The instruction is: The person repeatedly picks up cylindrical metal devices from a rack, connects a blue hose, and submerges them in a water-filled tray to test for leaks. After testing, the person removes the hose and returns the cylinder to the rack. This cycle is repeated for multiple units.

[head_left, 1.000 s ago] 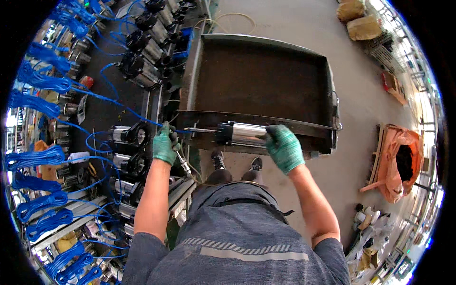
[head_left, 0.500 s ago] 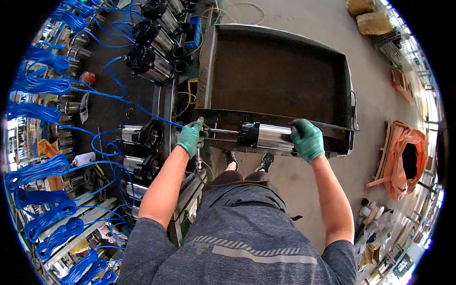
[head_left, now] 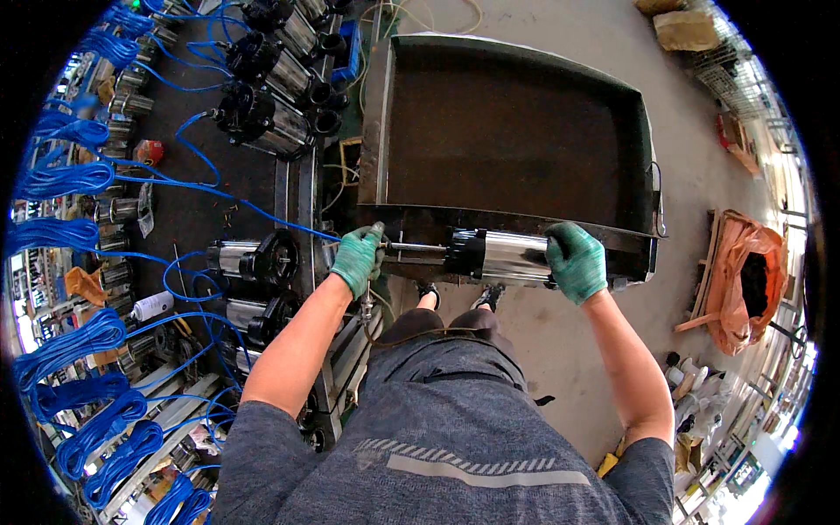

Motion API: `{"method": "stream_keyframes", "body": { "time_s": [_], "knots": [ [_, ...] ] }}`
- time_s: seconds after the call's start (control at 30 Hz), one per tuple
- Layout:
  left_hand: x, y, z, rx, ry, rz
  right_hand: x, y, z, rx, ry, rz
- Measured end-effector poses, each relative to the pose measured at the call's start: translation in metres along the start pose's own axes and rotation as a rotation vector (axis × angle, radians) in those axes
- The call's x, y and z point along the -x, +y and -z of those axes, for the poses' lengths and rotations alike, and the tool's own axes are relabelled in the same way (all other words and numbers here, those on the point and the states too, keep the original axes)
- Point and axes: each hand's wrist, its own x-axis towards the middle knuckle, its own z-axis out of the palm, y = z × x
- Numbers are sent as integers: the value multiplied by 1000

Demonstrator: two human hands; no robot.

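A shiny steel pump motor (head_left: 514, 255) with a black end lies across the near edge of a dark metal tray. Thin metal rods (head_left: 415, 248) stick out of its black end toward the left. My left hand (head_left: 357, 261), in a green glove, is closed around the rods' outer end; its fingers hide what exactly is there. A blue cable (head_left: 289, 217) runs up to this hand. Just below it hangs a small metal fitting (head_left: 367, 308). My right hand (head_left: 577, 262), also gloved in green, grips the motor's right end, with most fingers curled out of sight.
The deep rectangular tray (head_left: 516, 131) stands ahead of me. On the left bench are several similar motors (head_left: 271, 118), more lying nearer, and coiled blue cables (head_left: 74, 337). A blue bin (head_left: 348, 51) is far left of the tray. An orange sack (head_left: 744, 280) stands on the right.
Both hands and the motor have shifted slightly to the right in the picture, while the bench at left moved a little left. Both grips look the same.
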Motion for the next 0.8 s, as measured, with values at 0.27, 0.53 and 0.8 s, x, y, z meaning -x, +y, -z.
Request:
{"method": "stream_keyframes", "body": {
  "time_s": [0.27, 0.53, 0.8],
  "knots": [
    [-2, 0, -3, -71, 9, 4, -1, -7, 0, -61, 30, -35],
    [3, -1, -8, -22, 42, 21, 2, -1, -3, -41, 31, -36],
    [19, 0, -9, 155, 136, -92, 4, -2, 3, -101, -15, -14]
  ]
}}
